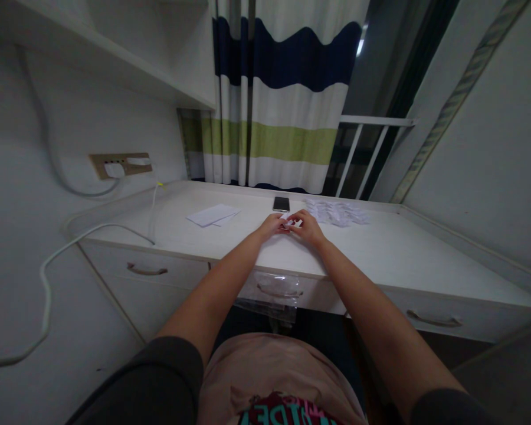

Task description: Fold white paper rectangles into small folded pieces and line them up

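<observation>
Your left hand (272, 226) and right hand (308, 228) together pinched one paper slip (288, 221); one phone (281, 203) lay near the tabletop's (393, 248) far edge.

**COLOUR AND PATTERN REFERENCE**

- Tabletop (230, 236): plain white. The drawer fronts below are white, with dull bronze handles (147, 271).
- Curtain (287, 100), far centre: broad horizontal bands of white, navy blue with wavy edges, white, olive green, then white.
- Phone (281, 204): black.
- Paper sheets (213, 215), far left on the tabletop: white.
- Pile of paper pieces (336, 212), far right: white.
- Paper slip (288, 222) between the left hand (272, 226) and right hand (307, 227): white.
- Socket plate (120, 164), left wall: tan.
- Cable (48, 277): white.
- Railing (371, 127): white.
- Wall border strip (460, 88), right: green and beige stripes.
- Shirt (274, 372), near: pale pink with a teal and magenta print. Sleeves (159, 378): dark grey.
</observation>
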`<state>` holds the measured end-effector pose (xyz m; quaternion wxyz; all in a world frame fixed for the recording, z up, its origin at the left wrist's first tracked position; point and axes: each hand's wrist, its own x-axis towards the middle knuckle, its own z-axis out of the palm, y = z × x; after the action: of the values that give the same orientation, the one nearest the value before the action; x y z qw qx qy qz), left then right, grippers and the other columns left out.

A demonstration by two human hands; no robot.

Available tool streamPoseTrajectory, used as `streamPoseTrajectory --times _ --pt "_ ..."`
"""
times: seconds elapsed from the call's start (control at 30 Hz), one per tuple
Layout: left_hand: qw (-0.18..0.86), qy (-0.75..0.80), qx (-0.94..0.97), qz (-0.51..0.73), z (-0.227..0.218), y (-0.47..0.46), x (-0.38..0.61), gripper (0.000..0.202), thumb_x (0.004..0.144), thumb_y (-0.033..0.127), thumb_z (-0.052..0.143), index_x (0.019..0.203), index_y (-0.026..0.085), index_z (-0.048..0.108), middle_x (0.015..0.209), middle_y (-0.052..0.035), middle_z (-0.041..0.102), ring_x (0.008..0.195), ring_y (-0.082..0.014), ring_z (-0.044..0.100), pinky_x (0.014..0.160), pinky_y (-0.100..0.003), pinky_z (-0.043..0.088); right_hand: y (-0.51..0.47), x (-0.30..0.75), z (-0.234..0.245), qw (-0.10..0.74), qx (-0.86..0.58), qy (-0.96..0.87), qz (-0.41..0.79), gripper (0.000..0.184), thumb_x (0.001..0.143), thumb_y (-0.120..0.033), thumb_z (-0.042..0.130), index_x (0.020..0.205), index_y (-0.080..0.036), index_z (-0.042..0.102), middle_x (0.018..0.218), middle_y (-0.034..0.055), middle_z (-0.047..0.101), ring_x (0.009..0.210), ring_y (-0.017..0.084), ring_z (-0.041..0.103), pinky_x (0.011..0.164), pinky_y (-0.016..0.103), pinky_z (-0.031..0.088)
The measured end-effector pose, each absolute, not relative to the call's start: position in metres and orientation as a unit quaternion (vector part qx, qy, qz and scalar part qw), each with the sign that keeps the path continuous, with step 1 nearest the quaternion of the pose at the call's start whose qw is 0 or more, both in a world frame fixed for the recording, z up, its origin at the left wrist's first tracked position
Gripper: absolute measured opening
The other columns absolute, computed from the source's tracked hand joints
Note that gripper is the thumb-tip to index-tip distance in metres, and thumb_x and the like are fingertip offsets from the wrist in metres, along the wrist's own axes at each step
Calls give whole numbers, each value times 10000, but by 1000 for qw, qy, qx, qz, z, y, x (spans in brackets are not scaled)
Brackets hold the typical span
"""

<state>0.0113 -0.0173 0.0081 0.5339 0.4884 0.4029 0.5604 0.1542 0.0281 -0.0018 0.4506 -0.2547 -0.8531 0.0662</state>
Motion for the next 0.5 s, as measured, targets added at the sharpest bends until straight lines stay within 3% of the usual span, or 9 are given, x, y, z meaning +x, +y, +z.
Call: streamPoseTrajectory --times 0.23,0.5 --pt "539 404 490 553 9 -19 11 42 693 86 540 686 108 574 636 -38 630 620 -121 610 723 -305 508 30 154 0 432 -273 -855 89 131 774 -282 602 755 -184 687 763 51 599 684 154 551 641 285 453" --pt "546 404 508 530 9 -20 10 93 726 172 561 726 90 606 638 -60 637 622 -151 634 674 -285 502 34 154 -3 440 -284 -849 66 207 814 -295 548 688 -174 657 732 55 612 689 153 541 647 281 440"
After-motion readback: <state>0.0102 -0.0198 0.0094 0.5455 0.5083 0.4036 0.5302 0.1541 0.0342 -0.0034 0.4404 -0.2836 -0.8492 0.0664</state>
